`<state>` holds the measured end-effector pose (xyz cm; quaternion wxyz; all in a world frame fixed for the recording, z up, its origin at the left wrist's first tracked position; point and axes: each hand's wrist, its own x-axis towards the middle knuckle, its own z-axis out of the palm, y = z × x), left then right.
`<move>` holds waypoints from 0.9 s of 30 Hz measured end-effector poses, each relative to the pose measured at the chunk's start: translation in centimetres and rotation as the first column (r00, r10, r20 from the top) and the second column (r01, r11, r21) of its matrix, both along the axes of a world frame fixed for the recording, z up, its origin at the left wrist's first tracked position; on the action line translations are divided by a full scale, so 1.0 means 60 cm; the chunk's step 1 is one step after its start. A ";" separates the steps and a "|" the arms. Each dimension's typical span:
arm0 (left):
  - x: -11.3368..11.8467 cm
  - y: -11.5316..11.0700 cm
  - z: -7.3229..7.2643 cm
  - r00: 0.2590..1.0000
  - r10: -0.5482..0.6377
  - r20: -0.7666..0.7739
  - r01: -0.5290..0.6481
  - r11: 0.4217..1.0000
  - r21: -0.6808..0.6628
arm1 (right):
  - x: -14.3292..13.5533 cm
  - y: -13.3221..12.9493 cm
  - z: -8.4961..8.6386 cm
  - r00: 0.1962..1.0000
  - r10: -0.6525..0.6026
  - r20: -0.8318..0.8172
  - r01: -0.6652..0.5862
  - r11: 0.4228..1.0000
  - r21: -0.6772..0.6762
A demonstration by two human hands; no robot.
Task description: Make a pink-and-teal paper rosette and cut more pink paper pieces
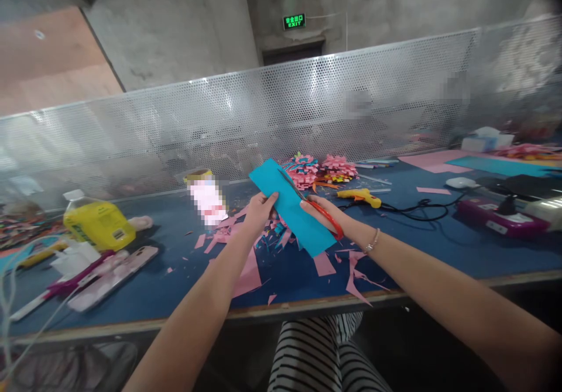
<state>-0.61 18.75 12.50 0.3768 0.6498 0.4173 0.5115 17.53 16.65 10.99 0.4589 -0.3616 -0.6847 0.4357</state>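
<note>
A long strip of blue paper [292, 207] is held up at a slant over the table. My left hand [262, 209] pinches its left edge, the thumb lying on top. In my right hand [320, 207] is a pair of scissors with red handles [327, 216]; the dark blades lie along the upper right edge of the paper, pointing up and left. Whether the blades are apart is hard to tell. Under the paper, pink and blue scraps [226, 231] lie scattered on the blue tabletop [175, 269].
Behind the paper are pink paper flowers [338, 167]. A yellow glue gun [360, 197] with a black cord and a purple power strip [500, 217] lie right. At left are a yellow bottle [102, 223] and a phone [114, 278]. A perforated metal screen [246, 111] borders the back.
</note>
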 end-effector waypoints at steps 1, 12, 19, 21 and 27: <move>0.000 -0.001 -0.001 0.999 -0.014 -0.036 0.015 1.000 0.009 | 0.001 -0.006 0.005 1.000 -0.004 0.004 0.004 1.000 -0.015; -0.002 0.005 -0.011 0.992 -0.065 -0.107 0.069 0.997 0.033 | -0.004 -0.006 0.014 0.998 -0.061 -0.002 0.061 0.998 -0.016; -0.002 0.004 -0.011 0.992 -0.073 -0.100 0.075 0.997 0.010 | 0.000 -0.013 0.017 0.999 -0.043 -0.005 0.043 0.999 -0.033; -0.001 0.002 -0.010 0.988 -0.094 -0.119 0.092 0.996 -0.016 | 0.000 -0.014 0.014 0.998 0.027 -0.053 -0.030 0.997 -0.071; 0.002 -0.003 -0.008 0.982 -0.137 -0.126 0.132 0.990 -0.045 | 0.000 -0.004 0.005 0.998 0.019 -0.054 -0.020 0.999 -0.032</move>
